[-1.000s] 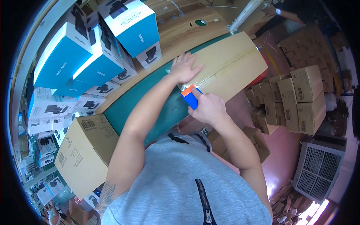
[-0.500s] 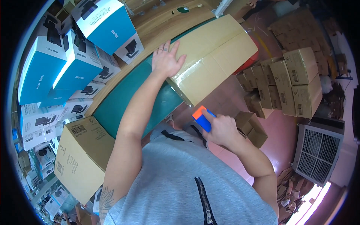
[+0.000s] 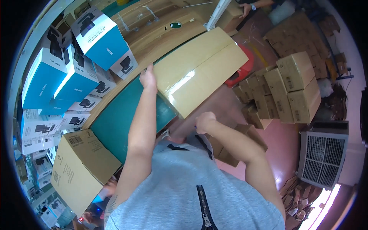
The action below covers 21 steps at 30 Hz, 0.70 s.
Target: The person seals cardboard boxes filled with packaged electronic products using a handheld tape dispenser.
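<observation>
A large brown cardboard carton (image 3: 207,65) lies at a slant on the green mat (image 3: 115,119), with a glossy strip of clear tape along its top seam. My left hand (image 3: 148,78) grips its far left corner, fingers bent at the edge and partly hidden. Off the carton's near end, my right hand (image 3: 206,122) is closed in a fist over the floor side. A small bit of blue shows by its fingers, part of the blue and orange hand tool seen more fully earlier; most of it is hidden now.
Blue and white product boxes (image 3: 42,84) are stacked on the left, above a tall brown carton (image 3: 80,165). Several cartons (image 3: 295,84) stand at right, near an air cooler (image 3: 324,157). An open carton (image 3: 241,143) sits below. Another person's hand (image 3: 245,9) shows at the top.
My left hand has slid from the carton's top to its far left corner. My right hand has turned, hiding the blue and orange tool. The carton appears slightly further left in view.
</observation>
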Motion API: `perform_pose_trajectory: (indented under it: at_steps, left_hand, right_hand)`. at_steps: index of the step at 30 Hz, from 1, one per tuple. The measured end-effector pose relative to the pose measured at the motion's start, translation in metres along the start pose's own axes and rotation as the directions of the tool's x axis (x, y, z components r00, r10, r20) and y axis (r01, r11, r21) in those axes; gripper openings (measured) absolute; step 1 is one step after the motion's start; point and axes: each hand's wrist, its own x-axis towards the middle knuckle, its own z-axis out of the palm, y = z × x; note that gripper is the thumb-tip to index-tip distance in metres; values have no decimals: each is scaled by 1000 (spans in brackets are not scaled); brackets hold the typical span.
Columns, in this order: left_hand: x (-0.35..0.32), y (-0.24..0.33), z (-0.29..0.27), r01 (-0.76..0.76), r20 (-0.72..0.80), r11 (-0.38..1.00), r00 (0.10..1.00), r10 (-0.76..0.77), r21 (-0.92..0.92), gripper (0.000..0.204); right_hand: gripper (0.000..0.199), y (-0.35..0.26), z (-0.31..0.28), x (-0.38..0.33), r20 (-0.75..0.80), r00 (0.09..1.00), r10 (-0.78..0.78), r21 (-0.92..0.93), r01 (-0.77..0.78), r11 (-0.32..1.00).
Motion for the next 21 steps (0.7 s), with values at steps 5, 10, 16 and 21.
perform_pose_trajectory:
  at_steps: [5,10,16,21]
  left_hand:
    - [-71,10,5,-199,-101,962,978,182,-186,82]
    - [-213,-70,28,-366,-58,851,908,416,376,73]
    - [-207,-73,38,-698,131,328,517,846,637,66]
    - [-202,-102,31,-339,-392,887,805,447,315,66]
  right_hand:
    - [52,105,129,17,-287,676,679,942,69,329]
    - [51,191,214,23,258,731,632,856,131,-500]
    - [62,275,146,9,-347,865,364,135,430,-893]
    - [70,313,20,20,-595,703,390,58,521,-851]
